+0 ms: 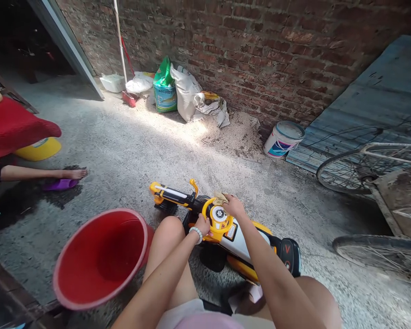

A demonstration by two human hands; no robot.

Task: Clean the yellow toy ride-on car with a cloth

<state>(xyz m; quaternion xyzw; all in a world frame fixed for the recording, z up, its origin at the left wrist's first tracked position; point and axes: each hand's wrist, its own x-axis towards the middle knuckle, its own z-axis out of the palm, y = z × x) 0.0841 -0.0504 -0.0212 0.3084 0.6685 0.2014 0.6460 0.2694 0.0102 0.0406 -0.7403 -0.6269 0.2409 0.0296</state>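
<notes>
A yellow and white toy vehicle (246,244) with black parts stands on the ground before my knees. My left hand (202,225), with a beaded bracelet at the wrist, is closed on the near left side of its yellow steering wheel (229,225). At the far side of the wheel, my right hand (232,204) holds a tan cloth (220,198) against the rim. The toy's front arm (174,195) points to the left, and its black seat back (290,256) is at the right.
A large red tub (99,260) stands left of my knee. Another person's foot (76,174) rests by a purple slipper (60,184). Sacks (187,91) and a paint bucket (283,139) line the brick wall; a wheeled cart (406,196) is at the right.
</notes>
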